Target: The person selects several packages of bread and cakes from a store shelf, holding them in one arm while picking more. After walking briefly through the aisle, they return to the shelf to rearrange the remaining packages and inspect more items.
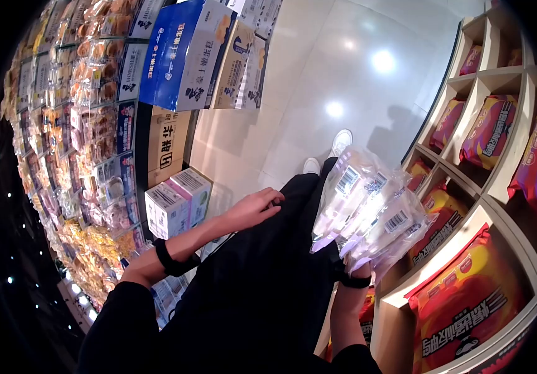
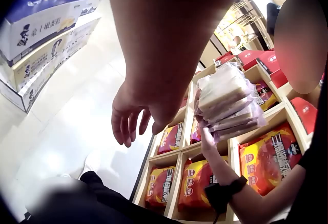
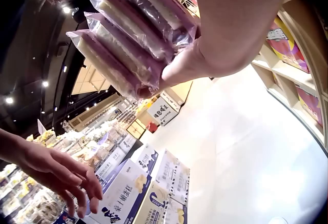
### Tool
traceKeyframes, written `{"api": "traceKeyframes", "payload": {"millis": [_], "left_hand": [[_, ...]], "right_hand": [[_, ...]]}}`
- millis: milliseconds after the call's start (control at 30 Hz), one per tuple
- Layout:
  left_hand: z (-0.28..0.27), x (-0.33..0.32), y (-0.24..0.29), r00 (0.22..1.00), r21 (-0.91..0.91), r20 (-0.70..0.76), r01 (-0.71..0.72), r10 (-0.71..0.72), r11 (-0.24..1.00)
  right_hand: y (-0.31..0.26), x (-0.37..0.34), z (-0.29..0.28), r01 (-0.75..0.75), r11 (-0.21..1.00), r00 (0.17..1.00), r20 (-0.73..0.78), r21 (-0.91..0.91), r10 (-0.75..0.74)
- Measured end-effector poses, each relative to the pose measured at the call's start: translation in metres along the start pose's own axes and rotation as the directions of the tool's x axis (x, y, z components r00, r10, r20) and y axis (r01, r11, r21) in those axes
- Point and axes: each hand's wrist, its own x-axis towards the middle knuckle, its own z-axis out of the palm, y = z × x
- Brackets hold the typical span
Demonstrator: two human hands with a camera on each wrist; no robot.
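Note:
Several flat clear-and-purple packets [image 1: 368,212] are stacked in the right hand [image 1: 360,272], which grips them from below at the right of the head view. In the right wrist view the packets [image 3: 128,39] fan out over the right hand [image 3: 179,70], its thumb along their lower edge. The left hand [image 1: 257,207] hangs in front of the dark trousers, holding nothing, its fingers loosely bent. Seen from the left wrist, the left hand [image 2: 138,111] has its fingers hanging down, apart from the packets [image 2: 225,95].
Wooden compartments [image 1: 480,212] with red and yellow bags [image 1: 468,299] stand on the right. On the left are shelves of small packaged foods [image 1: 94,137], a blue and white carton [image 1: 187,56] and a smaller white box [image 1: 178,202]. Pale floor [image 1: 318,68] lies between.

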Motion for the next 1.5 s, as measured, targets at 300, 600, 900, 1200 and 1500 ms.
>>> {"api": "traceKeyframes", "payload": {"millis": [300, 600, 900, 1200, 1500], "left_hand": [[0.108, -0.099, -0.117, 0.741, 0.364, 0.412, 0.399, -0.530, 0.841], [0.158, -0.097, -0.122, 0.725, 0.234, 0.422, 0.492, -0.544, 0.838], [0.154, -0.085, -0.098, 0.893, 0.274, 0.208, 0.339, -0.400, 0.900], [0.153, -0.084, -0.066, 0.911, -0.035, 0.104, 0.405, -0.400, 0.914], [0.136, -0.182, -0.121, 0.479, -0.185, 0.868, 0.555, -0.130, 0.811]], "right_hand": [[0.017, -0.012, -0.015, 0.034, 0.999, 0.999, 0.026, 0.022, -0.035], [-0.012, 0.015, -0.025, 0.108, 0.992, 0.994, -0.007, 0.062, -0.108], [-0.032, 0.026, -0.034, 0.102, 0.991, 0.994, -0.045, 0.089, -0.099], [-0.044, 0.027, -0.032, 0.063, 0.996, 0.998, -0.025, 0.069, -0.062], [-0.055, 0.008, -0.040, -0.009, 1.000, 1.000, -0.020, 0.028, 0.010]]}}
